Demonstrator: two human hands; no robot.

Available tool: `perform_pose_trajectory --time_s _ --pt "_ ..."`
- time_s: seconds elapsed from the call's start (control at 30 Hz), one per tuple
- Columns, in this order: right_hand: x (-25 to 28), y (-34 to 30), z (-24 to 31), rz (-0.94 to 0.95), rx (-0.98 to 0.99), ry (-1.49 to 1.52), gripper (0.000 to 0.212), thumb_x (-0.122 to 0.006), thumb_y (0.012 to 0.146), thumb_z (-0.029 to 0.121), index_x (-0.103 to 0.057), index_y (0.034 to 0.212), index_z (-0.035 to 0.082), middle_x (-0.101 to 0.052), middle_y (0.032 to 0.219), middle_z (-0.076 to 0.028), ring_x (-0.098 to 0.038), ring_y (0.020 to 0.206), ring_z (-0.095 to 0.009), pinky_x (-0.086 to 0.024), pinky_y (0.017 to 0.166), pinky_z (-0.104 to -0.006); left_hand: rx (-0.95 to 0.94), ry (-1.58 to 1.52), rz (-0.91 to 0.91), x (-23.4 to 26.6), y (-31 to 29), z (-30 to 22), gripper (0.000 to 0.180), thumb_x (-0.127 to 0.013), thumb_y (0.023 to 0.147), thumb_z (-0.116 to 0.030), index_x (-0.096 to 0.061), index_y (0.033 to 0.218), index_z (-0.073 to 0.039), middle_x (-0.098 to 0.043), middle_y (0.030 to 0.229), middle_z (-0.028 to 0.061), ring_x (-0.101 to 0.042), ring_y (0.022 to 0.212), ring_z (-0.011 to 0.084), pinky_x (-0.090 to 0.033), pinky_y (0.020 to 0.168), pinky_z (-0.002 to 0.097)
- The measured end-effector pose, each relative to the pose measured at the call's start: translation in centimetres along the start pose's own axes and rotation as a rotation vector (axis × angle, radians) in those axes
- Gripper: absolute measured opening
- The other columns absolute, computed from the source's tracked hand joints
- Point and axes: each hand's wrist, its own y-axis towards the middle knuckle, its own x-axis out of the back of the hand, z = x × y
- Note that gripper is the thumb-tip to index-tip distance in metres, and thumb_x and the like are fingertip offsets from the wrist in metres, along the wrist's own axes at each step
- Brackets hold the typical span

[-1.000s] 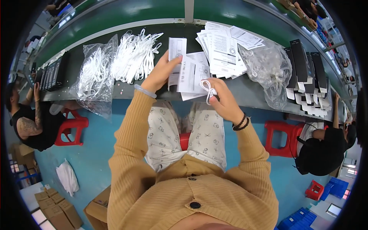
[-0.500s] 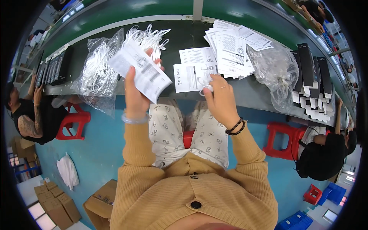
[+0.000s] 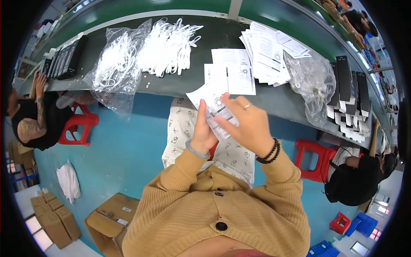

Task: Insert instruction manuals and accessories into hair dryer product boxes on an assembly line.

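My left hand (image 3: 204, 133) grips a printed instruction sheet (image 3: 214, 102) from below and the left, with the thumb upright along its face. Over the sheet's right side reaches my right hand (image 3: 248, 124), thumb and forefinger apart and touching or just above the paper. Some of its fingers are blurred. Just beyond, at the bench edge, lie more instruction sheets (image 3: 233, 77), partly overlapping. A pile of white looped cables (image 3: 169, 49) rests at the back left, beside a clear plastic bag (image 3: 115, 64) of similar cables.
A thick fanned stack of sheets (image 3: 265, 55) lies on the dark bench (image 3: 171, 87), beside a crumpled clear bag (image 3: 311, 81). Black boxes (image 3: 349, 90) stand at the right, others (image 3: 66, 60) at the left. People sit on both sides near red stools (image 3: 79, 124). An open carton (image 3: 112, 216) stands behind left.
My left hand has brought the sheet right and closer to my right hand. My right hand has left the sheets on the bench, where a white loop showed at its fingers, and come over the held sheet.
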Motion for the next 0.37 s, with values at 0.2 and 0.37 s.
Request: perform_pose_trajectory --time_s 0.2,0.37 --pt "-2.3 7.8 -2.8 -0.138 -0.021 0.074 0.020 -0.060 0.086 0.026 -0.070 0.092 0.009 -0.064 0.072 -0.009 -0.062 0.062 -0.029 -0.048 0.055 -0.0401 -0.062 -0.076 -0.217 2.0 -1.8 -2.7 0.042 -0.051 0.096 -0.038 -0.044 0.133 -0.022 -0.059 0.094 -0.0052 -0.059 0.077 0.0095 -0.052 0.069 0.0305" --pt "-10.1 15.9 -3.7 0.082 -0.290 -0.085 0.034 -0.061 0.084 0.042 -0.073 0.085 0.011 -0.069 0.074 -0.014 -0.067 0.073 -0.035 -0.053 0.066 -0.0434 -0.124 0.008 -0.249 4.6 -3.4 -5.0 0.047 -0.058 0.093 -0.028 -0.041 0.136 -0.021 -0.057 0.090 -0.0017 -0.057 0.073 0.0129 -0.051 0.065 0.0342"
